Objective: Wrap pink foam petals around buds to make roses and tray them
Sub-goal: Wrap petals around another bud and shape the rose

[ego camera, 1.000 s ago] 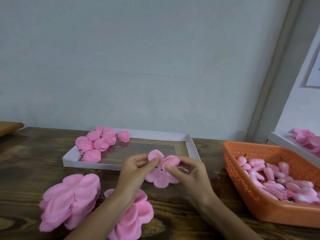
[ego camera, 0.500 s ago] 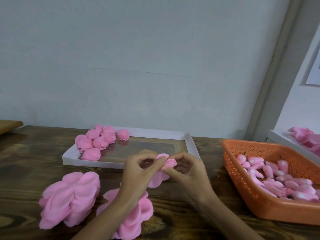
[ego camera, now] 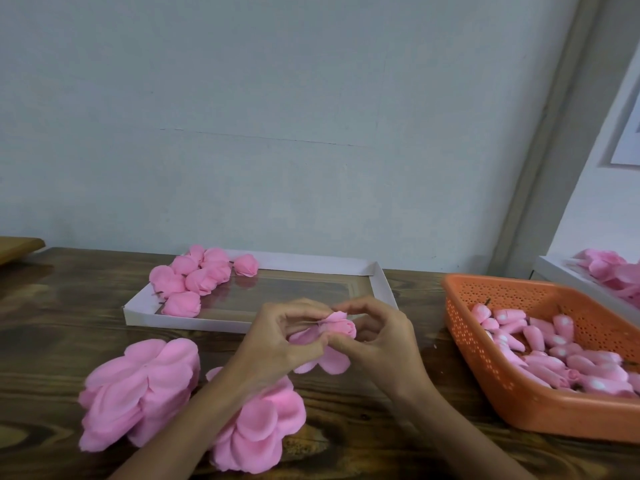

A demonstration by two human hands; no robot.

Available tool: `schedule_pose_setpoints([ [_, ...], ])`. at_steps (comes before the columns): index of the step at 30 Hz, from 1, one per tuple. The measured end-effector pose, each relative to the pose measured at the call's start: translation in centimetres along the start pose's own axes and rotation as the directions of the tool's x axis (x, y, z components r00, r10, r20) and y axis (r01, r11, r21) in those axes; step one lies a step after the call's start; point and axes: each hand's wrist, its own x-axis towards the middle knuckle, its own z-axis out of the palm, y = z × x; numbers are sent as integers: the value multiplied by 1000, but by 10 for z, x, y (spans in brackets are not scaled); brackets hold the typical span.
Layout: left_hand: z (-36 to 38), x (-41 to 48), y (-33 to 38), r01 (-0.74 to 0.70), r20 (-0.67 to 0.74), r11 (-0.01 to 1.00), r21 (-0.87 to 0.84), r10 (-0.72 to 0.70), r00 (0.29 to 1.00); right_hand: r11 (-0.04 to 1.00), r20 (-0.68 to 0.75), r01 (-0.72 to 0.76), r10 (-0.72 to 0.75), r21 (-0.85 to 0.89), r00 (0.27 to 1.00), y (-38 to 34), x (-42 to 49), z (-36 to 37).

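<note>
Rose (ego camera: 341, 328), half wrapped, is held between both hands low over the table (ego camera: 69, 306), just in front of the near rim of the tray (ego camera: 382, 284). The left hand (ego camera: 277, 344) curls round its base, thumb and fingertips pinching the gathered foam, probably to keep the wrap from springing open. The right hand (ego camera: 377, 337) pinches a petal against the bud with thumb and forefinger, the other fingers arched clear. Unwrapped petals (ego camera: 332, 363) hang below, thin, rounded and matte.

With the rose at the centre of the dial, the shallow white card tray lies at twelve, with a glossy floor. The finished roses (ego camera: 194, 278) sit bunched in its corner at ten, plump and soft, some with a thin stem poking out.

At seven and six lie two petal stacks (ego camera: 142, 389), fanned in layers like scales and near the left forearm, likely for quick picking. At three is the orange basket (ego camera: 519, 403), perforated plastic, heaped with buds (ego camera: 554, 344), tapered and pale-tipped, close to the right hand.
</note>
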Motion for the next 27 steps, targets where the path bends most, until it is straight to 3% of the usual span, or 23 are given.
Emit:
schedule_pose_setpoints([
  [5,-6,1,-2,27,45,995,99,-31,999,1000,37,-17,17,-5,999,1,4,-6],
  [13,-2,1,-6,90,-13,996,-7,-90,996,972,135,-93,65,217,989,6,7,-13],
  [22,2,1,-1,111,-44,988,-105,-116,992,944,81,-45,19,326,997,11,2,2],
  [27,6,4,-1,134,-144,991,-6,-133,981,940,44,-77,66,332,997,11,4,-3],
])
